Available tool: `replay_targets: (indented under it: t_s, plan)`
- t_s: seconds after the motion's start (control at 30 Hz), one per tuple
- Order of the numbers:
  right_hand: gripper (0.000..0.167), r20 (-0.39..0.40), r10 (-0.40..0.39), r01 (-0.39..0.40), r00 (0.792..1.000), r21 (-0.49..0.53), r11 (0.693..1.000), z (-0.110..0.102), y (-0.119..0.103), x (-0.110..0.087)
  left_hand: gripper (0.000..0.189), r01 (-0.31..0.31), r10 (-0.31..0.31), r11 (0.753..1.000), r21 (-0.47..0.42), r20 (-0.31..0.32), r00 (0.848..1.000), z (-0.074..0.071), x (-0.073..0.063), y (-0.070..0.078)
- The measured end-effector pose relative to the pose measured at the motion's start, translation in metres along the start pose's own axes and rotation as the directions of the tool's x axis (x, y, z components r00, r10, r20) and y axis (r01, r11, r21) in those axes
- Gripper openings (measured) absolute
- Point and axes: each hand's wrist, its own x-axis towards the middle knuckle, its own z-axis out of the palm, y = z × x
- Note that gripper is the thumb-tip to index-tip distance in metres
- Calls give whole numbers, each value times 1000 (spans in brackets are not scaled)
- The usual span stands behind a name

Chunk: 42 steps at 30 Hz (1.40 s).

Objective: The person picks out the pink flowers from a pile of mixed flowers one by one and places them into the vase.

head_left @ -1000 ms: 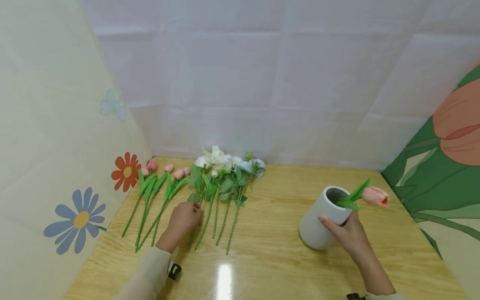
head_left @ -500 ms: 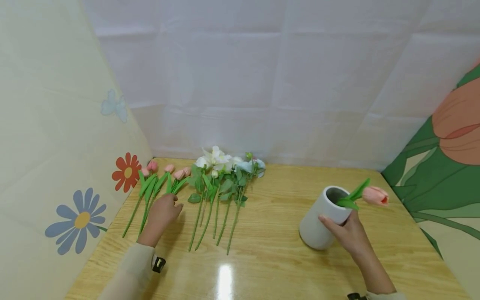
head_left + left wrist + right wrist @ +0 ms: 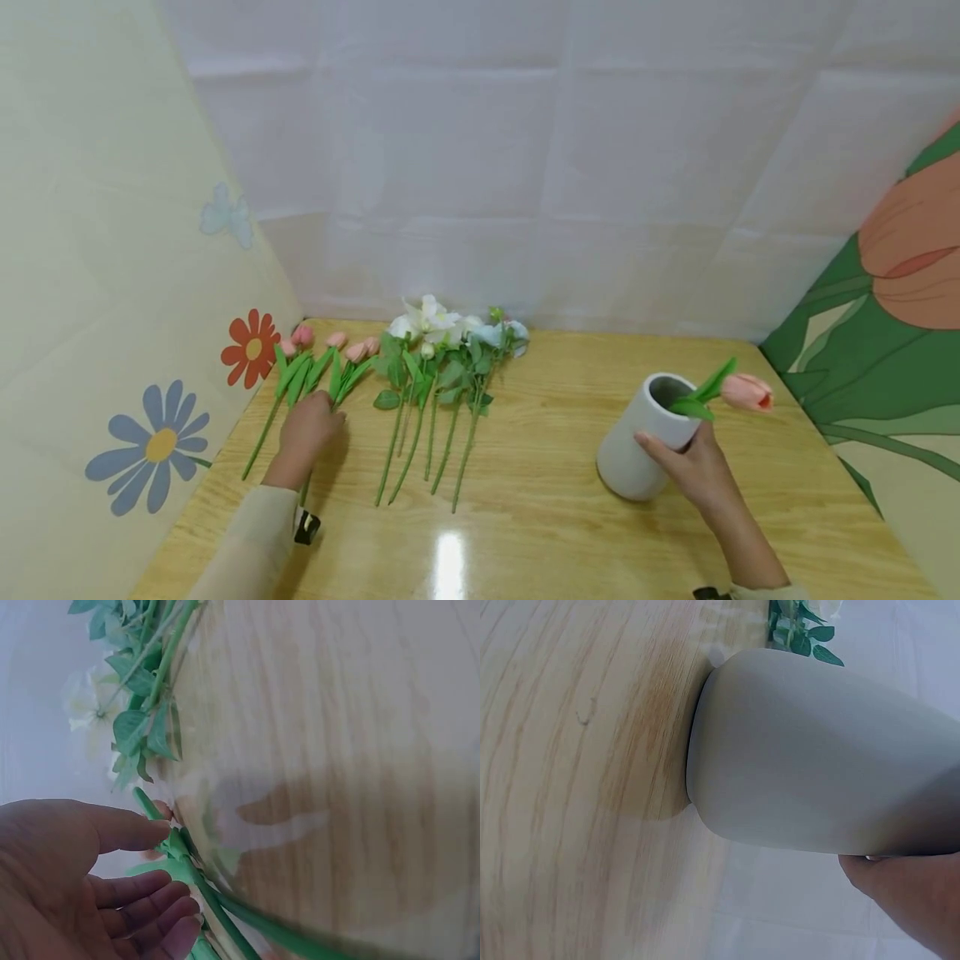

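Observation:
In the head view my left hand (image 3: pixel 307 437) is over the pink tulips (image 3: pixel 356 352) lying at the table's left. The left wrist view shows its thumb and loosely bent fingers apart, right beside green tulip stems (image 3: pixel 232 934); whether the fingertips touch them is hard to tell. My right hand (image 3: pixel 697 471) grips a white vase (image 3: pixel 637 450) near its mouth, thumb on the front. A single pink tulip (image 3: pixel 746 392) leans out over the vase's right rim. In the right wrist view the vase's base meets the tabletop; the fingers behind it are hidden.
White flowers (image 3: pixel 427 317) and pale blue flowers (image 3: pixel 491 335) lie mid-table, their green stems (image 3: pixel 465 458) pointing toward the front. A pale cloth (image 3: pixel 480 150) hangs behind the wooden table (image 3: pixel 540 517). Flower-printed cloths stand at both sides.
My left hand has moved left, from the stems beside the white flowers to the pink tulips. The right hand and vase have stayed in place.

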Motion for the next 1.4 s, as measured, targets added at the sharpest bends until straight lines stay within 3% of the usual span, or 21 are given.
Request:
replay_targets:
  t_s: [0.73,0.97,1.17,1.4]
  plan:
    - [56,-3,14,-14,1000,-15,1000,0,-1,-1,13,55,-58,996,63,54,997,2,-3,-19]
    - [57,8,25,-24,1000,-36,999,-1,-1,1,27,49,-52,997,59,35,998,2,-4,-19]
    - [56,8,21,-20,1000,-34,999,-1,-1,1,23,16,-15,996,87,-11,1000,0,-5,-18]
    - [57,-4,15,-15,1000,-44,999,-1,-1,0,22,28,-27,997,70,-22,999,-4,-7,-18]
